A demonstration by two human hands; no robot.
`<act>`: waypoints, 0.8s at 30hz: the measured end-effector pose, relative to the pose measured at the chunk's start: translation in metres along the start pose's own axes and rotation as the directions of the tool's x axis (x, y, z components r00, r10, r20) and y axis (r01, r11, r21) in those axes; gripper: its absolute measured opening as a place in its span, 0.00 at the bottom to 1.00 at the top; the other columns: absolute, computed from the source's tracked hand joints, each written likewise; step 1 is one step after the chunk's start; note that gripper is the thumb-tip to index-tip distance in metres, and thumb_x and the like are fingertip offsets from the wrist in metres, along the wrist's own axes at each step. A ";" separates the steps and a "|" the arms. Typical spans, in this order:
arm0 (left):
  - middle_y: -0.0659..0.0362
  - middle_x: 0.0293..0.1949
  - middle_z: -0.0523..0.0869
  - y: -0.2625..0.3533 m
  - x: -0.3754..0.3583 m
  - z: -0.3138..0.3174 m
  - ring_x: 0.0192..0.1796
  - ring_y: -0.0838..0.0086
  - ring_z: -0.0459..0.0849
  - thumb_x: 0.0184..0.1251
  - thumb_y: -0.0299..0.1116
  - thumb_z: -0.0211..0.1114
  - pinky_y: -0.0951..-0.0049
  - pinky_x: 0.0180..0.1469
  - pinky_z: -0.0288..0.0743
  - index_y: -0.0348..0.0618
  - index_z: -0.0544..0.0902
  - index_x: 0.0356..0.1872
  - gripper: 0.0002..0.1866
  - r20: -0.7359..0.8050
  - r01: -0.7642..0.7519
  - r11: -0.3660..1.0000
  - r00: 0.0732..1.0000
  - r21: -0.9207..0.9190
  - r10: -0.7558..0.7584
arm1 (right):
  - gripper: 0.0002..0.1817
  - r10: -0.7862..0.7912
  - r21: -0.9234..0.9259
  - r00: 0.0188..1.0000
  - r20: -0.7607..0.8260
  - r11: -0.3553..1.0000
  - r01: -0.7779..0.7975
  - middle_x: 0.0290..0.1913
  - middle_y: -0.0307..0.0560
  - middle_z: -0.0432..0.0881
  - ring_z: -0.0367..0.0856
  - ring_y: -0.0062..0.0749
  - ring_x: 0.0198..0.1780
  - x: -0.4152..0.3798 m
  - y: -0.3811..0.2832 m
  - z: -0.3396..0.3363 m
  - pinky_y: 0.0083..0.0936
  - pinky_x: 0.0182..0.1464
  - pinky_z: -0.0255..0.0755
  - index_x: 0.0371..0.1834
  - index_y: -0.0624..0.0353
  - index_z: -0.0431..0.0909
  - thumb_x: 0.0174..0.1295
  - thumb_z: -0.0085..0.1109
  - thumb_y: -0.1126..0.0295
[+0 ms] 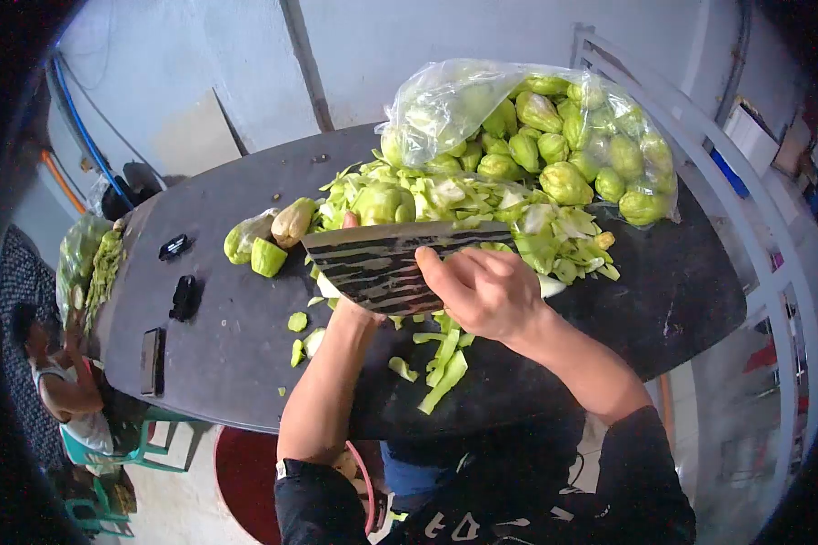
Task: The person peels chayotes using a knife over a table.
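Observation:
A broad knife (pixel 382 263), its blade mottled dark and light, lies across the middle of the view. Behind its near end my right hand (pixel 486 286) is closed on it, with the index finger laid along the blade. My left hand (pixel 358 312) is mostly behind the blade; only its base and one fingertip show. A pale green piece (pixel 325 283) peeks out beside it. Just past the blade sits a green chayote (pixel 384 203) close to that fingertip, against a heap of cut chayote (pixel 463 200). Long green strips (pixel 445 368) lie on the table on my side.
A clear plastic bag of whole chayotes (pixel 536 136) rests at the back of the dark table (pixel 236 354). Left of the heap are several more chayotes (pixel 268 257). A phone (pixel 153 361) lies at the left edge. A seated person (pixel 68 381) works farther left. Metal railing (pixel 773 272) stands right.

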State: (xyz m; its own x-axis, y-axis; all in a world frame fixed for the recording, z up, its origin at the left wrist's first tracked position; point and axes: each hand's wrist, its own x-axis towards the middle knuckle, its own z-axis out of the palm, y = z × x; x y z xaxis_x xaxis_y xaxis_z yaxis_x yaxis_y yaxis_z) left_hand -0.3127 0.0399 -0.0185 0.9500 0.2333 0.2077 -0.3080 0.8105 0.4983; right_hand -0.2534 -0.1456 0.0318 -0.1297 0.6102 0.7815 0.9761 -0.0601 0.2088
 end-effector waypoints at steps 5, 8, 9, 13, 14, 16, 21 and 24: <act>0.50 0.52 0.82 -0.009 -0.006 0.020 0.46 0.60 0.83 0.64 0.72 0.50 0.58 0.51 0.80 0.42 0.74 0.61 0.42 -0.151 -0.013 0.998 0.988 0.054 0.021 | 0.27 0.008 0.058 1.000 -0.015 0.998 -0.007 0.22 0.40 0.77 0.80 0.34 0.22 -0.010 0.007 0.001 0.30 0.23 0.75 0.53 0.66 0.76 0.44 0.62 0.78; 0.54 0.35 0.83 0.001 -0.006 0.001 0.24 0.69 0.80 0.65 0.73 0.48 0.71 0.20 0.73 0.45 0.78 0.49 0.38 -0.142 0.113 0.957 0.987 0.266 -0.077 | 0.07 0.261 0.065 0.962 0.073 0.962 -0.266 0.20 0.47 0.81 0.83 0.43 0.21 -0.018 0.037 0.016 0.37 0.22 0.78 0.40 0.58 0.73 0.60 0.57 0.73; 0.54 0.32 0.82 -0.003 -0.004 0.000 0.22 0.70 0.79 0.65 0.73 0.47 0.72 0.18 0.71 0.46 0.78 0.47 0.37 -0.201 0.115 0.958 0.978 0.263 -0.062 | 0.07 0.312 0.069 0.944 0.104 0.945 -0.320 0.21 0.49 0.81 0.84 0.45 0.23 -0.025 0.037 0.020 0.39 0.23 0.78 0.38 0.58 0.72 0.59 0.57 0.72; 0.54 0.28 0.81 -0.004 0.001 0.005 0.15 0.72 0.73 0.64 0.73 0.46 0.75 0.14 0.65 0.47 0.78 0.48 0.37 -0.159 0.104 0.969 0.985 0.225 -0.069 | 0.11 0.311 0.016 0.944 0.110 0.949 -0.315 0.24 0.52 0.82 0.84 0.47 0.23 -0.033 0.040 0.012 0.42 0.23 0.79 0.42 0.59 0.73 0.57 0.58 0.72; 0.54 0.28 0.81 -0.004 -0.002 0.007 0.15 0.72 0.73 0.64 0.73 0.46 0.75 0.14 0.65 0.47 0.78 0.48 0.37 -0.160 0.108 0.967 0.985 0.231 -0.071 | 0.11 0.316 0.018 0.943 0.106 0.948 -0.319 0.24 0.52 0.82 0.84 0.47 0.23 -0.035 0.037 0.011 0.42 0.23 0.79 0.42 0.59 0.73 0.57 0.58 0.72; 0.54 0.27 0.81 -0.004 -0.009 0.024 0.15 0.72 0.74 0.63 0.75 0.45 0.75 0.13 0.66 0.47 0.78 0.50 0.40 -0.101 0.085 0.980 0.993 0.181 -0.067 | 0.12 0.266 -0.030 0.961 0.074 0.964 -0.265 0.21 0.49 0.80 0.84 0.44 0.21 -0.040 0.033 0.007 0.40 0.21 0.78 0.44 0.59 0.74 0.57 0.57 0.72; 0.51 0.26 0.80 -0.004 -0.017 0.016 0.15 0.72 0.75 0.58 0.80 0.43 0.74 0.13 0.69 0.40 0.78 0.51 0.47 -0.174 0.168 0.958 0.976 0.233 -0.129 | 0.12 0.724 -0.148 0.520 0.454 0.637 -0.757 0.22 0.53 0.80 0.83 0.50 0.27 -0.046 0.081 0.005 0.41 0.28 0.77 0.44 0.58 0.74 0.56 0.58 0.75; 0.51 0.30 0.81 -0.005 -0.012 0.012 0.17 0.70 0.77 0.59 0.78 0.46 0.73 0.15 0.71 0.42 0.78 0.51 0.44 -0.052 0.109 0.978 0.994 0.179 -0.101 | 0.12 0.655 -0.139 0.717 0.239 0.754 -0.642 0.24 0.60 0.81 0.83 0.58 0.29 -0.059 0.092 -0.004 0.51 0.30 0.76 0.47 0.54 0.71 0.63 0.58 0.67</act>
State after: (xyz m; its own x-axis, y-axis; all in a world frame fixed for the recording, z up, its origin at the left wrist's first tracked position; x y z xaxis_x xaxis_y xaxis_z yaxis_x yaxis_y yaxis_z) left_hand -0.3230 0.0266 -0.0136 0.9777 0.1776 0.1124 -0.2070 0.7219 0.6603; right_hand -0.1566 -0.1904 0.0069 0.5880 0.5872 0.5563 0.7949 -0.5468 -0.2630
